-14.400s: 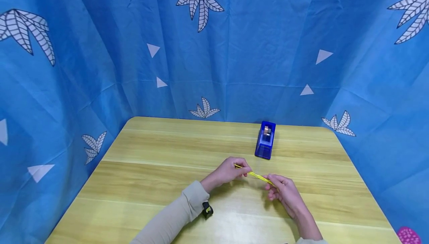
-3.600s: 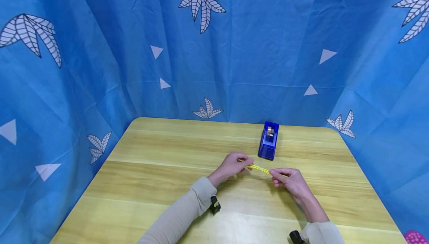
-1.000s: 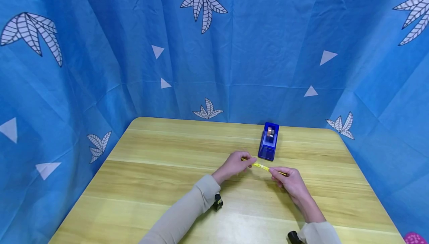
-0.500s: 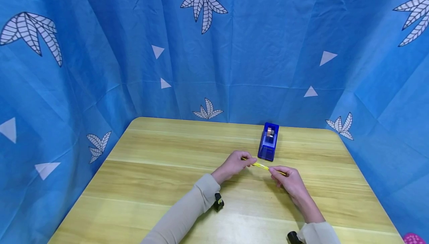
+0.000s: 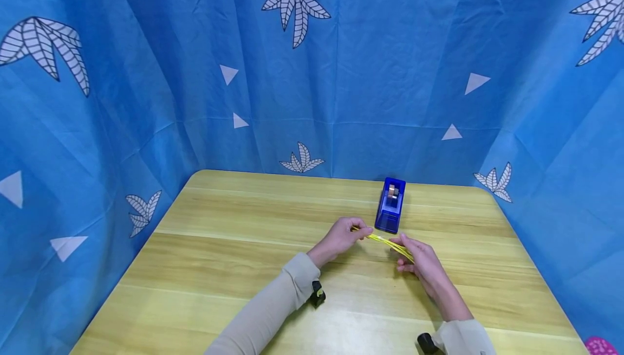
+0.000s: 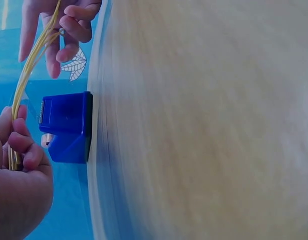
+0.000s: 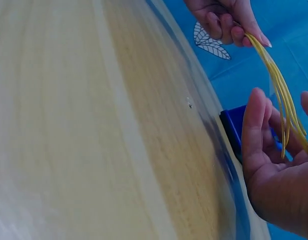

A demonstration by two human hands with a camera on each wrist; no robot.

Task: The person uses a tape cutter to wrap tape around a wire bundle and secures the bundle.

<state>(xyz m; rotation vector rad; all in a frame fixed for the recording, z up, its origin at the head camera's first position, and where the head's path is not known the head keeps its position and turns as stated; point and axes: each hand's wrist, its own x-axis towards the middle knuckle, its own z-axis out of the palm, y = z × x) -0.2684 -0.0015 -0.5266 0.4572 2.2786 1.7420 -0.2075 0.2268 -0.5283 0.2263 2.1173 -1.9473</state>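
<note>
Two hands obs. over the wood-grain table [image 5: 234, 268], one bundle of yellow strands [image 5: 383, 239] btwn them, held up clear of the top, slightly R of centre. L hand [image 5: 343, 240]: thumb and fingers narrow, pinching the far L end; in our judgement this grip alone carries the bundle, prob. so the rest hangs free. R hand [image 5: 425, 262]: fingers wide and loosely curved, thumb apart; strands pass across the palm w/out a pinch. We take this as a guiding or supporting position, letting the near R ends fan out. Contact btwn palm and strands: can't tell for certain. Pale glint mid-bundle, poss. clear tape; we can't confirm.

Blue tape dispenser [image 5: 389, 213] stands upright on the far side, R of centre, just beyond the hands, w/ its roll [image 5: 392, 192] toward the far end. Placement prob. keeps it w/in reach of both hands yet out of their way. Blue curtain [image 5: 273, 89] hangs behind the far edge and along both sides. Black wrist device [image 5: 318, 294] noted at L sleeve [image 5: 273, 303]; second one [image 5: 427, 343] at R cuff [image 5: 465, 337].
</note>
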